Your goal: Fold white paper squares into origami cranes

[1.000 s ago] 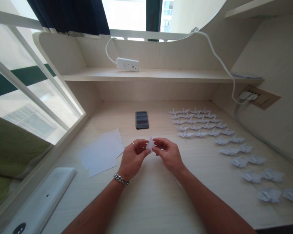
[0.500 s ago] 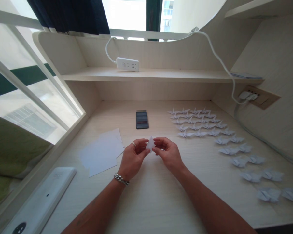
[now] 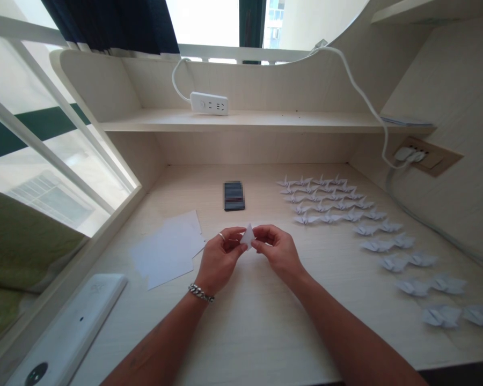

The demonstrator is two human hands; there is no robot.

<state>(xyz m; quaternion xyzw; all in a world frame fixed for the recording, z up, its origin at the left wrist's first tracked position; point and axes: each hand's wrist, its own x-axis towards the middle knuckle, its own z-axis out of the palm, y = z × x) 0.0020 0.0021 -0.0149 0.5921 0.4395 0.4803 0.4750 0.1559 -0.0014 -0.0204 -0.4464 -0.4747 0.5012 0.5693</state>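
A small white piece of folded paper (image 3: 248, 237) stands with its pointed tip up between my two hands, above the desk (image 3: 249, 321). My left hand (image 3: 221, 254) pinches its left side between thumb and fingers; a ring and a chain bracelet are on this hand and wrist. On the other side, my right hand (image 3: 277, 246) grips the paper's right edge the same way. The fingers cover part of the folds. Flat white paper sheets (image 3: 169, 249) lie overlapping left of my left hand. Rows of folded paper cranes (image 3: 330, 201) spread over the right side.
Beyond my hands lies a dark phone (image 3: 234, 195). A long white device (image 3: 70, 327) rests at the left front. On the shelf (image 3: 257, 119) sits a power strip (image 3: 209, 103). A white cable (image 3: 362, 94) runs down to the wall socket (image 3: 430, 156).
The view has shifted very slightly. Both hands keep the same hold on the folded paper, with no clear movement of it.
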